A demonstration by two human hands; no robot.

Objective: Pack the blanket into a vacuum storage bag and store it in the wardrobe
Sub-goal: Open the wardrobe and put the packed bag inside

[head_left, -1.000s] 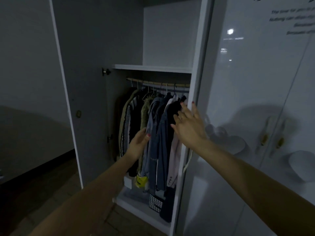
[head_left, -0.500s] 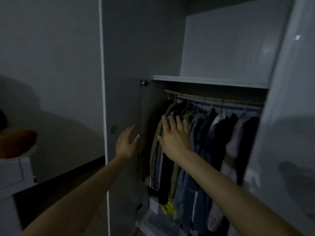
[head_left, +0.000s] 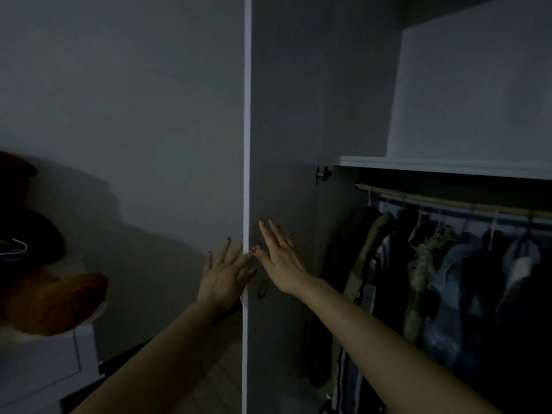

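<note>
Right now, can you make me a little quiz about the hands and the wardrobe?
1. True or false: the right hand lies flat on the inner face of the open wardrobe door.
2. Where is the left hand? A) on the hanging clothes B) at the door's outer edge C) on the shelf
3. Fill in: the clothes hang from a ____ under the shelf.

Key: 1 true; 2 B; 3 rail.

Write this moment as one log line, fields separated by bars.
left hand open at door edge | right hand open on door | clothes hanging | blanket unseen
</note>
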